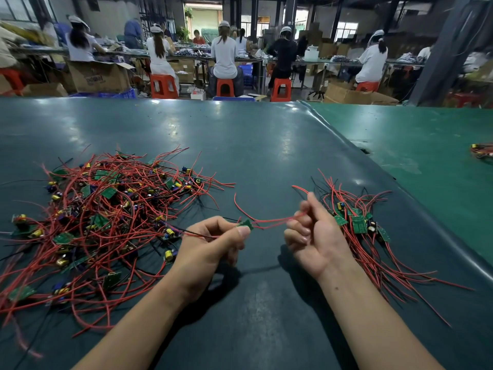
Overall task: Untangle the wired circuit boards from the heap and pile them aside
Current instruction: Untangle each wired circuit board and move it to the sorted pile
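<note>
L hand [213, 241] grip pinches circuit board [246, 224] above bench [266, 156], btwn heap [101, 217] & sorted pile [357, 225]. R hand [310, 231] grip curled round its red wires [272, 220]. Pull wires straight w/ R, lay board on pile, leads parallel.

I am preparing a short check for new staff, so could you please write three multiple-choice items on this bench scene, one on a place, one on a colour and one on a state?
1. Where does the big tangled heap lie?
A. left of the hands
B. right of the hands
C. on a stool

2. What colour are most of the wires?
A. blue
B. red
C. white

3. What is the left hand doing?
A. lying flat
B. pinching a small green board
C. pointing

Answers: 1 A, the heap is on the left and the smaller sorted pile on the right; 2 B, red strands dominate; 3 B, while the right hand holds its red wires.
</note>
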A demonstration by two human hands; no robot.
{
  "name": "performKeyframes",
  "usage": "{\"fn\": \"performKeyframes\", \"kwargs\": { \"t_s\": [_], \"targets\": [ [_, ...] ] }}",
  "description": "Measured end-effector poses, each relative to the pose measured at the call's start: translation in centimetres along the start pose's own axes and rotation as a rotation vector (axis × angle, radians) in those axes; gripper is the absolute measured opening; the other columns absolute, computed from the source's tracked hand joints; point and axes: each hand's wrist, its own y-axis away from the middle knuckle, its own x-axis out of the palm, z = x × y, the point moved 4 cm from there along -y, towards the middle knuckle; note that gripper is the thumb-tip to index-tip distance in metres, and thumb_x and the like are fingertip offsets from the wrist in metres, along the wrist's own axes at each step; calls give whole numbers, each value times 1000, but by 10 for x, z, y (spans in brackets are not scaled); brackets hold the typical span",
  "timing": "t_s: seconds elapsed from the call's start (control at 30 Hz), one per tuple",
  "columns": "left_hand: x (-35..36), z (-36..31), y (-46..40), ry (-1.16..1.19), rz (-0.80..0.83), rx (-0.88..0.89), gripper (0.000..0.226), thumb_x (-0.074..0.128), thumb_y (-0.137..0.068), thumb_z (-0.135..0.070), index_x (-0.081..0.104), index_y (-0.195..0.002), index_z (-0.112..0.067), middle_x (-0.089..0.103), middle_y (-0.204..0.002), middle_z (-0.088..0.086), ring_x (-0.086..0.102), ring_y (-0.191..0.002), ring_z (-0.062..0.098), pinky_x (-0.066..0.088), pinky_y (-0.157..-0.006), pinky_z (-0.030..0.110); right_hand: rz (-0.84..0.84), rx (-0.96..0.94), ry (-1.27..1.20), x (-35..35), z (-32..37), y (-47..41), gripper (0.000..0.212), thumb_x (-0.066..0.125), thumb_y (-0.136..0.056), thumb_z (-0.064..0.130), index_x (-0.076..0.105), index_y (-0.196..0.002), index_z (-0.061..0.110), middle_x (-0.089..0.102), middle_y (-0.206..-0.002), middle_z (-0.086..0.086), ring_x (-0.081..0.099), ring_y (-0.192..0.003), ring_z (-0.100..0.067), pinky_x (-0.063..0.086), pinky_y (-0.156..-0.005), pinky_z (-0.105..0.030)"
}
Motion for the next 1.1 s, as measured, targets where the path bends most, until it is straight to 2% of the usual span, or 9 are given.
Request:
{"fn": "performKeyframes", "kwargs": {
  "t_s": [0.1, 0.2, 0.27, 0.4, 0.6, 0.73, 0.9, 1.03, 1.1],
  "targets": [
    [-6, -1, -4, 141, -139, 23, 20, 73, -69, -17, 59, -55, -17, 51, -52, 4, 37, -39, 11, 33, -41, 19, 86, -34, 437, 6, -13, 6, 53, 66, -67, 55, 70, -96, 11, 53, -61, 7, 33, -39, -2, 24, -33, -14],
    [-6, 0, -3, 122, -140, -2, 17, 72, -70, -16, 59, -61, -10, 54, -52, 4, 40, -39, 10, 34, -40, 18, 192, -2, 704, 13, -34, 13, 31, 75, -63, 43, 77, -80, 17, 59, -62, 4, 37, -41, -5, 26, -37, -15],
    [-4, 2, -2, 46, -104, -15, 18, 73, -68, -18, 58, -62, -9, 56, -52, 4, 42, -40, 11, 37, -41, 19, 188, -21, 702, 13, -37, 14, 15, 75, -67, 33, 76, -67, 18, 58, -59, 2, 37, -40, -5, 26, -36, -15],
    [-3, 3, -4, -11, -79, -9, 19, 74, -67, -19, 58, -58, -12, 57, -52, 5, 41, -41, 12, 37, -42, 19, 168, -57, 686, 10, -30, 11, 12, 73, -81, 18, 73, -70, 13, 56, -54, 2, 36, -39, -5, 25, -36, -15],
    [-1, 2, -3, -47, -23, -5, 19, 76, -63, -26, 63, -53, -16, 58, -53, 3, 42, -41, 12, 35, -43, 19, 243, -59, 676, 16, -34, 15, 26, 79, -59, 34, 79, -78, 16, 62, -62, 2, 37, -40, -4, 26, -37, -15],
    [-1, 3, -3, -1, -44, -5, 23, 77, -60, -25, 58, -51, -19, 53, -50, 3, 39, -37, 12, 33, -41, 18, 102, -127, 615, 12, -20, 10, 14, 75, -73, 27, 77, -70, 14, 62, -58, 5, 33, -37, -3, 23, -35, -13],
    [-1, 6, -2, 37, -21, 2, 29, 80, -64, -17, 56, -50, -21, 50, -47, -1, 35, -35, 10, 31, -40, 15, -93, -286, 391, -1, 7, 2, 16, 64, -91, 13, 65, -79, 4, 61, -56, 6, 31, -34, -2, 22, -33, -14],
    [-6, 3, -3, 89, -60, 40, 26, 80, -70, -15, 60, -54, -20, 50, -51, 2, 35, -39, 12, 30, -41, 19, -123, -217, 227, -5, 7, 1, 35, 52, -98, 37, 67, -82, 10, 52, -59, 4, 32, -36, -5, 23, -33, -14],
    [-9, 1, -5, 102, -93, 72, 20, 86, -66, -22, 67, -60, -18, 50, -53, 4, 37, -39, 11, 32, -41, 20, -19, -117, 362, 3, 0, 7, 45, 54, -87, 57, 68, -79, 15, 52, -58, 4, 36, -38, -6, 24, -35, -15]
  ]
}}
